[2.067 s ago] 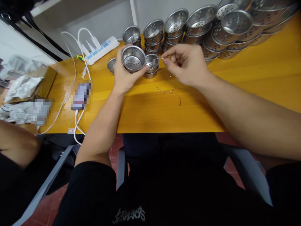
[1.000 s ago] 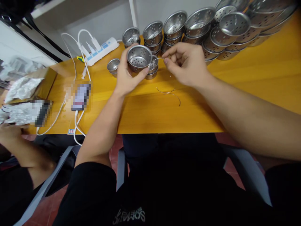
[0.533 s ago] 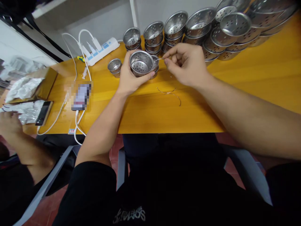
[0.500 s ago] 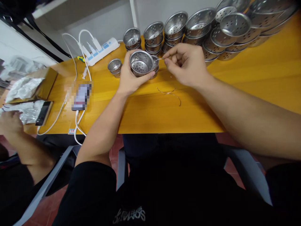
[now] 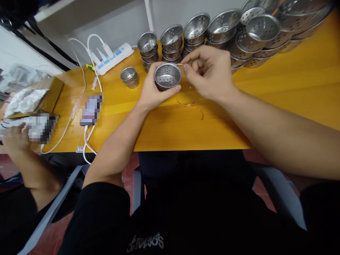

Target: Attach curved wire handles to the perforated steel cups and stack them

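Observation:
My left hand grips a small perforated steel strainer cup from below and the side, holding it above the yellow table. My right hand is pinched on a thin curved wire handle at the cup's right rim. Two more bent wires lie on the table just below my hands.
Stacks of perforated steel cups and wider strainer bowls line the back of the table. A lone small cup sits left of them. A white power strip with cables, a phone and another person's hand are at the left.
My left hand has carried the strainer cup to the right, up against my right hand's pinched wire. The person at the left has moved a hand toward the items there.

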Demonstrator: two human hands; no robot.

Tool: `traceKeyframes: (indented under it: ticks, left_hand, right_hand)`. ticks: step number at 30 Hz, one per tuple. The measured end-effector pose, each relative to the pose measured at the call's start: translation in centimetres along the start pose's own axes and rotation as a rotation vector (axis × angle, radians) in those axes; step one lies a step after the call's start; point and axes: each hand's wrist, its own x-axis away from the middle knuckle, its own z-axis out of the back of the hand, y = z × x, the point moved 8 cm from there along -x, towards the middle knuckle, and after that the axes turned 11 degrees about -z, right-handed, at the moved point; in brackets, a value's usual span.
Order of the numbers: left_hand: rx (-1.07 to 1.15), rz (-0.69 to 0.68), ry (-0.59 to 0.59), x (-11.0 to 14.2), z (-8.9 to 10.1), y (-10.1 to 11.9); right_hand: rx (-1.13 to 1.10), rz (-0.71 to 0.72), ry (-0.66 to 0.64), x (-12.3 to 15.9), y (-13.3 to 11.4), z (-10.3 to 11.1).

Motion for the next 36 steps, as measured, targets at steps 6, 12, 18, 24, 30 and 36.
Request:
traceKeyframes:
  ticks: [6, 12, 18, 24, 30, 36]
  left_hand:
    - [0.019, -0.030, -0.040, -0.2, -1.5, 0.7]
    - [0.009, -0.067, -0.048, 0.3, -2.4, 0.6]
    - [-0.027, -0.017, -0.029, 0.8, -3.0, -0.2]
    - [-0.027, -0.013, -0.069, 0.9, -3.6, -1.0]
    - [-0.018, 0.031, -0.111, 0.8, -3.9, -0.6]
    - [0.045, 0.117, -0.047, 0.1, -2.3, 0.2]
  right_hand:
    - [-0.010, -0.031, 0.015, -0.1, 0.2, -0.6]
    - [-0.018, -0.075, 0.021, -0.4, 0.7, -0.7]
    - [0.027, -0.136, 0.036, -0.2, 0.5, -0.7]
    - [0.042, -0.176, 0.012, -0.2, 1.1, -0.8]
    - [0.042, -0.094, 0.038, -0.4, 1.1, -1.3]
    - [-0.110, -0.012, -0.166, -0.6, -0.7, -0.8]
